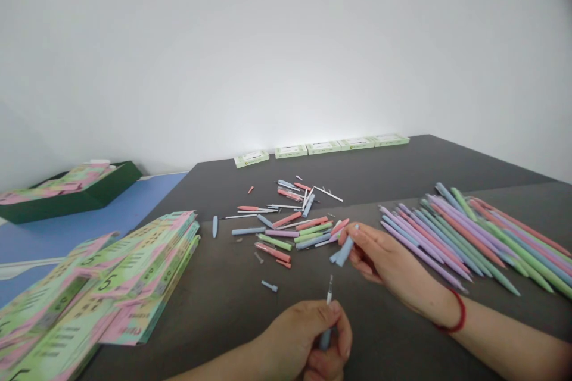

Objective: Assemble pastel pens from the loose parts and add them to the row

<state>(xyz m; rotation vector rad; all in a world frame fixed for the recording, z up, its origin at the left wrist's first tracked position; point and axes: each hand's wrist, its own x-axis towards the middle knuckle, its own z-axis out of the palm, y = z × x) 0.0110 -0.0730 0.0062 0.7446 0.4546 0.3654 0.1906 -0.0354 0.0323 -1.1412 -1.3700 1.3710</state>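
Note:
Low in the middle, my left hand is closed around a blue pen section. A white pen refill stands up out of its fingers, with a clear end on top. Just above and to the right, my right hand pinches a light blue pen barrel, tilted and apart from the refill. Another short blue part shows beside that barrel; whether it is held or lies behind I cannot tell. Past my hands lie loose pen parts, among them a red barrel and a green barrel.
Several whole pastel pens lie in a row at the right. Printed boxes are stacked at the left, near a dark green tray on a blue surface. Small boxes line the far edge of the dark table.

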